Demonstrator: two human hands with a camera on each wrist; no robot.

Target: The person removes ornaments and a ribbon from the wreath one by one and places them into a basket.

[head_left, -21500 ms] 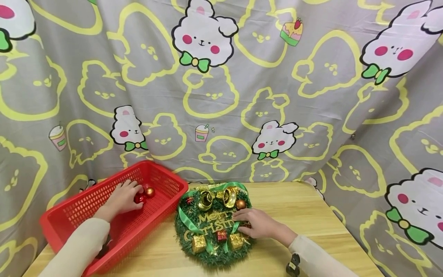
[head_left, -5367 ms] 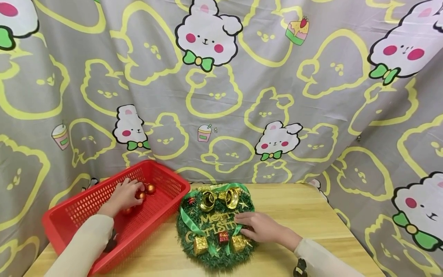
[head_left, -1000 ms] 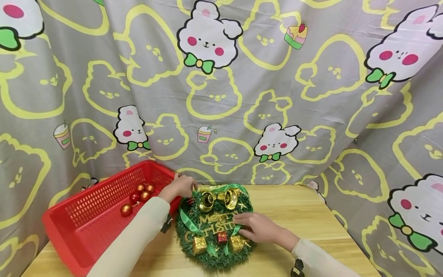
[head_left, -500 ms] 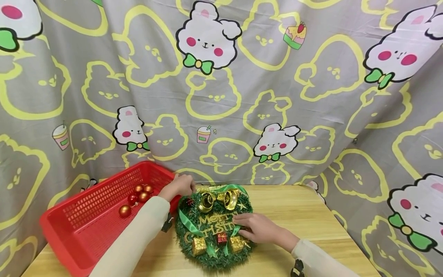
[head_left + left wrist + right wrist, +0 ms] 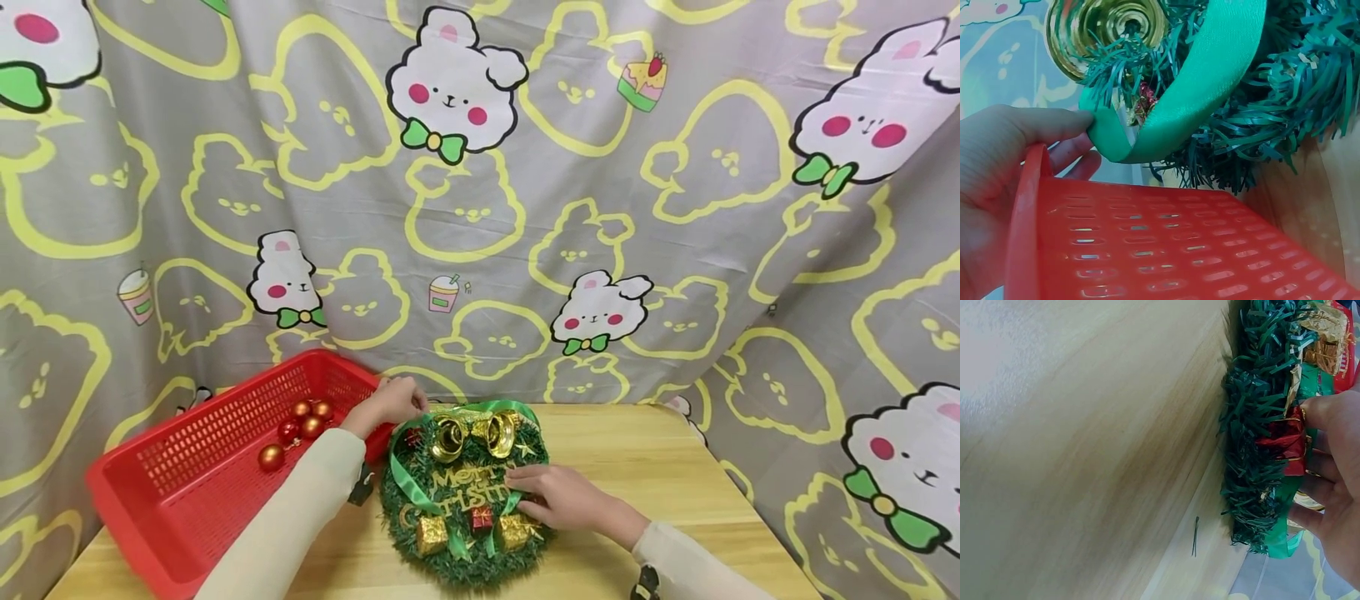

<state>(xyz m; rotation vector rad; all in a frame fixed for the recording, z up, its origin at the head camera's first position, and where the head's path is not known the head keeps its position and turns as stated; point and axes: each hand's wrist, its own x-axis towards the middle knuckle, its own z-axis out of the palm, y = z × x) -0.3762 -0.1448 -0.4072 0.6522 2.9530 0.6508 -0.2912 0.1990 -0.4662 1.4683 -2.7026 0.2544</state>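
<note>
A round green tinsel wreath lies on the table, with gold bells, gold lettering, small gift boxes and a green ribbon. At its upper left, my left hand pinches an edge of that ribbon between thumb and fingers, close by the basket rim. My right hand holds the wreath's right side. In the right wrist view its thumb meets a small red gift box, while the other fingers curl behind it. Left of the wreath stands a red perforated basket with several shiny orange and red balls.
The wooden table runs behind and to the right of the wreath. A thin dark green sliver lies on it in the right wrist view. A grey curtain with rabbit prints closes off the back and sides.
An orange ball on the wreath's upper right is gone, and more balls lie in the basket. My left hand has gone from basket to wreath; the ribbon there now shows lifted. The right hand stays.
</note>
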